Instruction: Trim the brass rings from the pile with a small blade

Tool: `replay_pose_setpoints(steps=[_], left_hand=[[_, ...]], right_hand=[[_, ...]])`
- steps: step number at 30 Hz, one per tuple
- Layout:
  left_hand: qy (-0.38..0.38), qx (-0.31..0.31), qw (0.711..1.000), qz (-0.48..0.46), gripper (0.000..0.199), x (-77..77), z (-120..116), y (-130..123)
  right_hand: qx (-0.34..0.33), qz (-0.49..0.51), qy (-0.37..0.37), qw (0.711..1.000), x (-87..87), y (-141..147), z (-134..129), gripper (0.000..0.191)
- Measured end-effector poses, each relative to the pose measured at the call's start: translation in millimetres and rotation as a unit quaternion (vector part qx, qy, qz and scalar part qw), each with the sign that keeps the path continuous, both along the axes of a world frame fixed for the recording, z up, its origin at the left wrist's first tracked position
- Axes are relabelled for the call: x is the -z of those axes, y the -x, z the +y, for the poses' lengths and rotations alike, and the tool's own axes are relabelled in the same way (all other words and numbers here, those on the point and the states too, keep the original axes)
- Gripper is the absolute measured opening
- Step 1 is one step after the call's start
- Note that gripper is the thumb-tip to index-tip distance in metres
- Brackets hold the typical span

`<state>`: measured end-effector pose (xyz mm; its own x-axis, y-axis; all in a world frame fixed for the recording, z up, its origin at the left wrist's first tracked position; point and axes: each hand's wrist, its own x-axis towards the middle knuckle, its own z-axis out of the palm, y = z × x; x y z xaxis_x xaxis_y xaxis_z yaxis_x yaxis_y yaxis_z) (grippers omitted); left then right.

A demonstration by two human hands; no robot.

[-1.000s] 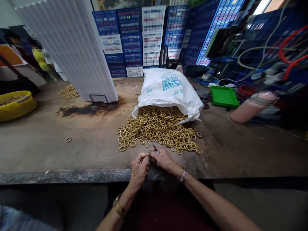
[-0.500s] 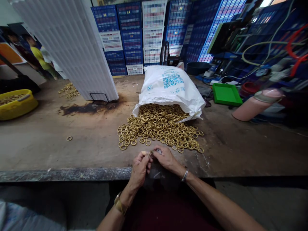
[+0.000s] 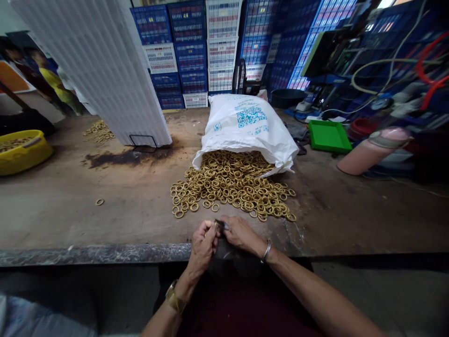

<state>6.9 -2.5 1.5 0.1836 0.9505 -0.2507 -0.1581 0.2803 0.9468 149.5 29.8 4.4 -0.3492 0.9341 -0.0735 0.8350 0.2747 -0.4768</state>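
Close to the table's front edge, my left hand [image 3: 204, 243] pinches a small brass-coloured ring [image 3: 215, 223], mostly covered by the fingers. My right hand [image 3: 242, 232] is closed on a small dark tool with a greyish part [image 3: 222, 225], whose tip touches or nearly touches the ring. Its exact shape is hidden by the fingers. Just beyond both hands lies a heap of brass-coloured rings [image 3: 231, 187], spilling from the mouth of a white sack [image 3: 245, 124] with blue print. One loose ring [image 3: 100, 202] rests apart on the left.
A wire stand [image 3: 143, 142] is at the base of a tall white corrugated stack [image 3: 105, 70]. A yellow tub [image 3: 26, 157] sits far left. At right are a green tray [image 3: 329, 136] and a pink bottle [image 3: 372, 152]. Crates [image 3: 191, 56] rise behind; people stand back left.
My right hand has turned slightly, and more of the dark tool now shows between my hands. My left hand has barely moved. The whole view has shifted a little.
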Motion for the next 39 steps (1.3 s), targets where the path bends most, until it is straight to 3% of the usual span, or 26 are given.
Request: replay_pose_setpoints(steps=[4, 8, 15, 20, 23, 29, 32, 39], left_hand=[[0.043, 0.022, 0.991, -0.126, 0.026, -9.9, -6, -1], [0.105, -0.016, 0.971, -0.215, 0.028, -9.5, -4, 1], [0.122, -0.029, 0.962, -0.242, 0.027, -6.5, 0, 9], [0.184, -0.012, 0.928, -0.323, 0.027, -5.6, 5, 12], [0.206, -0.033, 0.914, -0.348, 0.023, -4.3, 8, 11], [0.167, -0.08, 0.946, -0.268, 0.026, -6.8, 9, 6], [0.154, -0.091, 0.962, -0.208, 0.033, -7.2, 9, 4], [0.107, -0.029, 0.984, -0.141, 0.033, 0.6, 7, 1]], right_hand=[[0.064, -0.059, -0.041, 0.995, 5.9, -1, 17, 0.024], [0.107, -0.062, -0.065, 0.99, 7.3, 11, 30, 0.023], [0.091, -0.087, -0.056, 0.99, 2.6, 24, 40, 0.021], [0.102, -0.084, -0.045, 0.99, 3.1, 18, 40, 0.021], [0.096, -0.044, -0.055, 0.993, 4.8, 12, 34, 0.015], [0.087, 0.174, -0.065, 0.979, 7.5, 2, 12, 0.007], [0.079, 0.229, -0.059, 0.968, 5.0, 2, 1, 0.006], [0.077, 0.291, 0.02, 0.953, -3.5, 8, -8, 0.01]])
